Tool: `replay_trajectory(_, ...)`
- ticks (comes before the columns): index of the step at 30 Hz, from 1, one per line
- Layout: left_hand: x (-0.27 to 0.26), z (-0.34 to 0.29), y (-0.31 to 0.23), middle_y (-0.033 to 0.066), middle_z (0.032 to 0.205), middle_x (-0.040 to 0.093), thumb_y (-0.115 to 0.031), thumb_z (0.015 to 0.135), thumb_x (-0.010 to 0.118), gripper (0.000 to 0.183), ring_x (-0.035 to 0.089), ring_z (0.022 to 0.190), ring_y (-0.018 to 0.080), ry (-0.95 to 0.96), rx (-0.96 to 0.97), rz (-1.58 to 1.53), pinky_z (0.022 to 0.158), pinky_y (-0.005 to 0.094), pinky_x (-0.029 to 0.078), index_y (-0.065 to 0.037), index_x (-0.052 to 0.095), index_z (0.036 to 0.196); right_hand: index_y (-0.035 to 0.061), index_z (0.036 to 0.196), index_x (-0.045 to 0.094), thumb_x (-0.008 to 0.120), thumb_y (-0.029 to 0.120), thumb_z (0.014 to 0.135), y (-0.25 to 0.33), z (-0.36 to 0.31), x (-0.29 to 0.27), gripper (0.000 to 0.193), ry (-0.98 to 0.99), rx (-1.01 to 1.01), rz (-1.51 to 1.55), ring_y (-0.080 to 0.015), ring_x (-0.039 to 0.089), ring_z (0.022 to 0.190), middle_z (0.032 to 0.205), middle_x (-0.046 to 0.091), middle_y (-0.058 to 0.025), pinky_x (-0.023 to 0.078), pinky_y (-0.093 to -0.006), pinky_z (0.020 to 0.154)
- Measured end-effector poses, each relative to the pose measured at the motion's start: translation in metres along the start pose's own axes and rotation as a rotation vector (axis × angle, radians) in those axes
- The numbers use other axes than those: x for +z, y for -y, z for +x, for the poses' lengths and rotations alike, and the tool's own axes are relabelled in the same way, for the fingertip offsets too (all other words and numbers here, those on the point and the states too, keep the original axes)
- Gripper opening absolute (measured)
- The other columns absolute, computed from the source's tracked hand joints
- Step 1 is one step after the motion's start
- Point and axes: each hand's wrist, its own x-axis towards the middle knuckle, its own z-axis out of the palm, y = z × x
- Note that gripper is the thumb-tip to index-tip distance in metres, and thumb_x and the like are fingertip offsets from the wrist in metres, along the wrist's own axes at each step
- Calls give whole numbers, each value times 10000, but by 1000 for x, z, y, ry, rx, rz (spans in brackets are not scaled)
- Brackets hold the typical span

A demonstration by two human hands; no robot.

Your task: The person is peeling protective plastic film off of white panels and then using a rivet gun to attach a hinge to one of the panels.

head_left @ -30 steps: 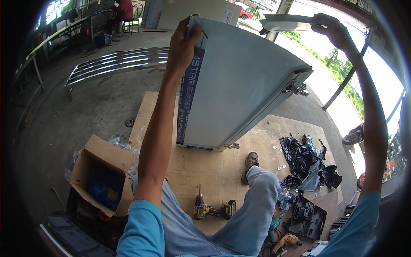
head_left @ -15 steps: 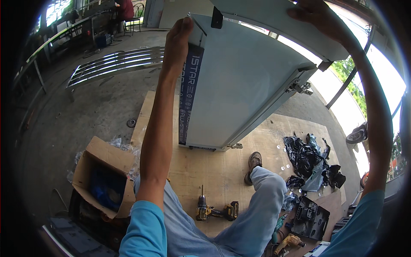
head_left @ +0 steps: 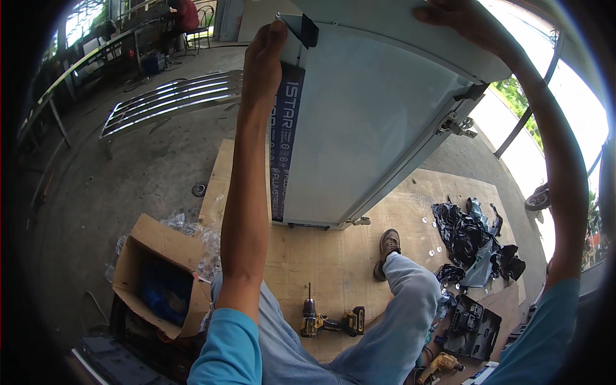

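Observation:
A tall white cabinet stands upright on a plywood sheet, with dark blue printed film along its left edge. Metal hinges project from its right side. Closed round the upper left edge of the cabinet is my left hand. My right hand grips a white panel at its far side, and part of that panel runs out of view. The panel lies over the cabinet's top, with black corner pieces at its ends; whether it is fully seated I cannot tell.
A yellow-and-black cordless drill lies between my legs. To the left is an open cardboard box. Crumpled black plastic and an open tool case are at right. A metal slatted frame and a seated person are farther back.
The white panel has come down toward me onto the cabinet's top, closing the bright gap beneath it. My right hand moved with it; my left hand keeps its hold on the cabinet edge.

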Motion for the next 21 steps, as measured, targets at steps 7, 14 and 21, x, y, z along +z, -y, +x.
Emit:
replay_trajectory(7, -14, 0, 13, 108, 945, 614, -412, 858, 625, 579, 592, 817, 170, -88, 68, 78, 737, 297, 468, -37, 467, 1271, 128, 1333, 477, 606, 197, 859, -12, 14, 22, 497, 0, -104, 183, -246, 580, 1068, 1208, 602, -108, 410, -364, 967)
replay_trajectory(14, -3, 6, 11, 86, 1056, 612, -273, 693, 819, 669, 623, 866, 254, -102, 682, 625, 790, 376, 518, -47, 519, 1247, 149, 1304, 518, 628, 235, 842, -24, 6, 21, 482, -255, -198, -305, -194, 597, 1028, 1152, 630, -103, 450, -345, 922)
replay_trajectory(21, 9, -11, 6, 210, 1040, 545, -414, 659, 821, 1018, 621, 932, 258, -80, 299, 311, 785, 344, 534, -40, 222, 1392, 128, 1283, 532, 615, 176, 842, -7, -13, 6, 451, -302, -202, -58, -201, 617, 933, 1032, 661, -120, 480, -326, 833)
